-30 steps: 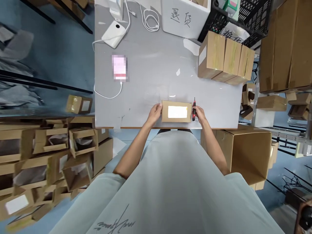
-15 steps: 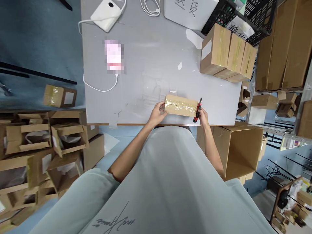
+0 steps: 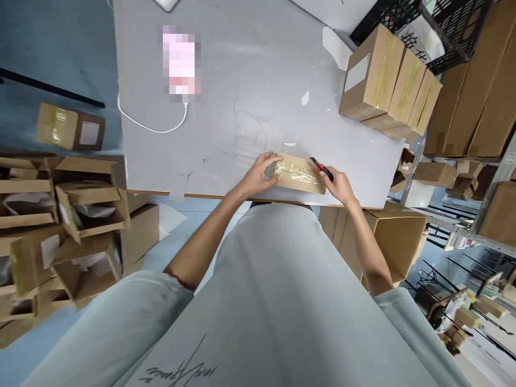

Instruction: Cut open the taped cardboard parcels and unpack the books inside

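A small cardboard box (image 3: pixel 300 183) with clear tape along its top lies near the front edge of the grey table (image 3: pixel 226 70). My left hand (image 3: pixel 257 176) grips the box's left end, thumb on the near side and fingers on the far side. In my right hand (image 3: pixel 341 188) is a red and black utility knife (image 3: pixel 324 171). Its tip points up and left, over the far right corner of the box. Whether the blade touches the cardboard I cannot tell.
Three taped boxes (image 3: pixel 389 80) stand in a row at the back right, by a black crate (image 3: pixel 455 32). A white cable (image 3: pixel 153 129) runs from a blurred pink object (image 3: pixel 179 62). Open cartons (image 3: pixel 88 215) are piled at the left; a large carton (image 3: pixel 399 236) is at right.
My right hand has turned the knife from upright beside the box's right end to slanting over its top right. My left hand's fingers have spread wider around the left end. The view has shifted.
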A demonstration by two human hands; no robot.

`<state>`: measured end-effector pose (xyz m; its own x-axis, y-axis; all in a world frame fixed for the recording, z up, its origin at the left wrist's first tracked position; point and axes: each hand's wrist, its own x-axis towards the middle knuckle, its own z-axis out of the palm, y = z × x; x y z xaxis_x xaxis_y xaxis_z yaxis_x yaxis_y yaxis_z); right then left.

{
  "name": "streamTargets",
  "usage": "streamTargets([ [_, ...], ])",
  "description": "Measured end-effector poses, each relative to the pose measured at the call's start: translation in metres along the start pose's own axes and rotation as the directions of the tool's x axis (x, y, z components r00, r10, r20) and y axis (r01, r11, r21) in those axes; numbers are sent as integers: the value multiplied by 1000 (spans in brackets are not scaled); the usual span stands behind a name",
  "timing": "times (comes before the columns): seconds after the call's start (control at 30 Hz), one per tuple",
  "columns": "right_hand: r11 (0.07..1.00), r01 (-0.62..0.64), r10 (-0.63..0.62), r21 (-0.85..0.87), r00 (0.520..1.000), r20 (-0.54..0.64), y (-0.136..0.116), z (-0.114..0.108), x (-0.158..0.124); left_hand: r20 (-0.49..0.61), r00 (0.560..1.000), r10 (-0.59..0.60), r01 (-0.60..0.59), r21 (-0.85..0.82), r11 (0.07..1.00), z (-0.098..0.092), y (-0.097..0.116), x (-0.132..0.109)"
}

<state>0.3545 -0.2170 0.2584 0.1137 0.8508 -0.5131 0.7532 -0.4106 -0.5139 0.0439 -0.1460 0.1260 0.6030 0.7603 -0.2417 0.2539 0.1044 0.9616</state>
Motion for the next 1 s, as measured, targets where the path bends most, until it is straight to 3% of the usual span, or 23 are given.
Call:
streamTargets([
  [0.13, 919, 149, -67, -365, 971, 228, -48, 7, 10, 47, 999, -9, 9, -18, 1000, -4, -2, 1],
  [0.33, 802, 230, -19, -551, 932, 362, -92, 21, 22, 80, 997, -20, 25, -67, 997, -7, 3, -3],
  [0.73, 766, 196, 53, -612, 930, 363, -111, 30, 17, 88, 996, -9, 20, -125, 992, -6, -1, 0],
  [1.0, 714, 152, 104, -684, 942, 318, -127, 51, 21, 94, 995, -20, 30, -103, 994, -7, -5, 0],
])
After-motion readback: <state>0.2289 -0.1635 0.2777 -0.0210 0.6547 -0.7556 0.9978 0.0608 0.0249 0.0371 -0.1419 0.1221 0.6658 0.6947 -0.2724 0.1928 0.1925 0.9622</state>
